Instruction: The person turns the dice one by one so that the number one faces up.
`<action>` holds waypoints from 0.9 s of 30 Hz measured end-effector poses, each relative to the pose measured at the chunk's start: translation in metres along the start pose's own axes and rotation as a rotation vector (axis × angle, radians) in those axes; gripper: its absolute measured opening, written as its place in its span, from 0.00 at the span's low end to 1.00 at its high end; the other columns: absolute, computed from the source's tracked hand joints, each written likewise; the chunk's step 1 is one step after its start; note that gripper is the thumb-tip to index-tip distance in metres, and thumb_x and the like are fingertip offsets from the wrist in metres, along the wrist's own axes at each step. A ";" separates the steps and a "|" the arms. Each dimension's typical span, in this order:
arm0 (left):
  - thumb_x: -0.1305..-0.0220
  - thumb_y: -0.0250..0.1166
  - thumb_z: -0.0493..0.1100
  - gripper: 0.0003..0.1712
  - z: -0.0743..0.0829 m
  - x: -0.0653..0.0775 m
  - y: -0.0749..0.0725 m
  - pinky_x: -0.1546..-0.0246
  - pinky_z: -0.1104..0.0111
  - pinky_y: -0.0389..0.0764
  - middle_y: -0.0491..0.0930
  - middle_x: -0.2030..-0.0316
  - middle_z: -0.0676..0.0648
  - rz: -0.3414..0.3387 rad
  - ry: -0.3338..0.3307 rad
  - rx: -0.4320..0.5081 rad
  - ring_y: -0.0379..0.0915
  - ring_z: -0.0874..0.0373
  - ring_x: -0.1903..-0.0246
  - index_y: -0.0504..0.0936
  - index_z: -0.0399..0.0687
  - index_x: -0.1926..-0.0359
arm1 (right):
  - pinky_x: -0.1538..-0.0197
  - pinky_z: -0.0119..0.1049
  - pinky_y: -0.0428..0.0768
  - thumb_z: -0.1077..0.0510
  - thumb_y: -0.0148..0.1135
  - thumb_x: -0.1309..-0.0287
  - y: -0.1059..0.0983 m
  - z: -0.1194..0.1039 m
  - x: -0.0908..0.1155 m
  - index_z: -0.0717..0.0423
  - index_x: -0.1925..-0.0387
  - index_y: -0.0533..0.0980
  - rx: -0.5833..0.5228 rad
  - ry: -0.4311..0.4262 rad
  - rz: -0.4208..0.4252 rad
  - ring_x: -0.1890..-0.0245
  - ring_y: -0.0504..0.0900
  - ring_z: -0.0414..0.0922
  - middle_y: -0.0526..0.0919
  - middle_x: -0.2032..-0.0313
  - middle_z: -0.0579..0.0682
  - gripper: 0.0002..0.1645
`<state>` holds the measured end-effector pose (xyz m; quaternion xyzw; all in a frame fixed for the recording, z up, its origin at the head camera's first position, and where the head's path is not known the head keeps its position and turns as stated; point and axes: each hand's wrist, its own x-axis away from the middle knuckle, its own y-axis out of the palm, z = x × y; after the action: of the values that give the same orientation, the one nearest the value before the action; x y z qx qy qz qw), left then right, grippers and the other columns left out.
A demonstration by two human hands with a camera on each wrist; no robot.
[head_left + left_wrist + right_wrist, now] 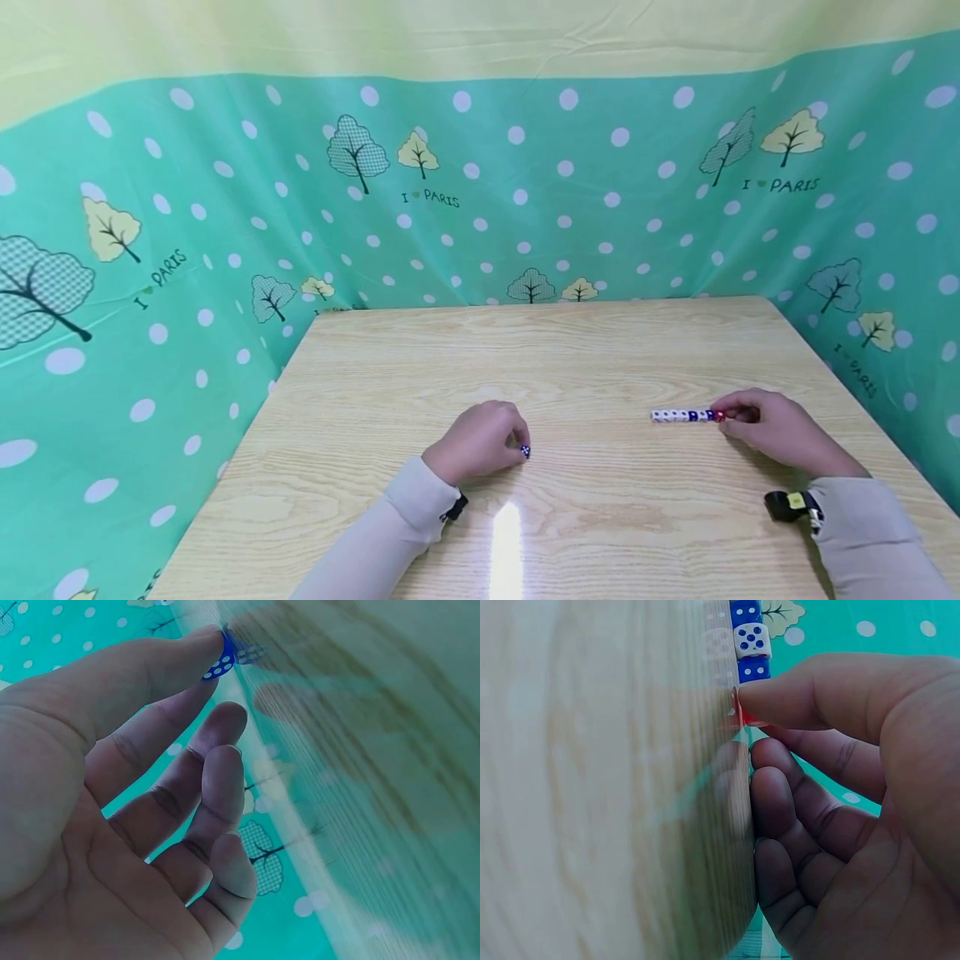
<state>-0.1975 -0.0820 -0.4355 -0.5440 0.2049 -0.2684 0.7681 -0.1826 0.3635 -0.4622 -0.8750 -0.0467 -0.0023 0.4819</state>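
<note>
On the table's left half, my left hand (480, 439) pinches a blue die with white dots (525, 452) between thumb and index finger. The left wrist view shows the same blue die (219, 668) at the tabletop, with the other fingers loosely bent. To the right, my right hand (783, 431) pinches a red die (720, 416) at the right end of a straight row of dice (672, 416). White dice make up the row's left part; blue and white ones lie toward the red. In the right wrist view, my thumb partly covers the red die (754, 717), beside a blue die (754, 670).
Both hands work over a light wood-grain table (525, 358). A green dotted curtain (562, 192) with printed trees hangs behind it and along both sides. Each wrist carries a small black device, such as the right wrist camera (785, 506). Light glares on the tabletop near the front.
</note>
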 end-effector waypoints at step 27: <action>0.42 0.72 0.41 0.08 0.010 0.002 0.009 0.62 0.64 0.80 0.82 0.68 0.61 0.089 0.124 -0.253 0.76 0.66 0.68 0.91 0.63 0.66 | 0.60 0.38 0.75 0.55 0.70 0.36 -0.002 0.002 -0.002 0.54 0.47 0.84 0.017 -0.011 -0.002 0.61 0.77 0.47 0.84 0.57 0.52 0.17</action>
<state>-0.1880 -0.0742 -0.4407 -0.6092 0.3078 -0.2392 0.6906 -0.1845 0.3656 -0.4618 -0.8708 -0.0502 0.0023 0.4890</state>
